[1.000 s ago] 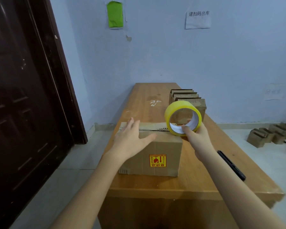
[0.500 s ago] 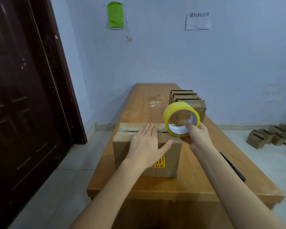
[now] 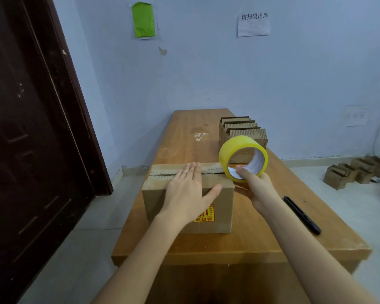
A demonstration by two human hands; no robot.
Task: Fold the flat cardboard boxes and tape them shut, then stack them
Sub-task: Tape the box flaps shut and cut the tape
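A folded cardboard box (image 3: 222,207) with a red and yellow label stands near the front of the wooden table (image 3: 246,244). My left hand (image 3: 188,194) lies flat on its top, fingers straight, pressing over the centre seam. My right hand (image 3: 256,185) holds a yellow tape roll (image 3: 242,156) at the box's right top edge, with the thumb inside the core. Tape runs along the seam from the roll toward the left.
A row of flat cardboard boxes (image 3: 242,132) stands upright at the table's far right. A black pen-like tool (image 3: 302,215) lies on the table to the right. More cardboard pieces (image 3: 358,172) sit on the floor at right. A dark door (image 3: 31,139) is left.
My left hand slid rightward along the box top, from the left end to the middle of the seam. The tape roll stayed at the box's right edge.
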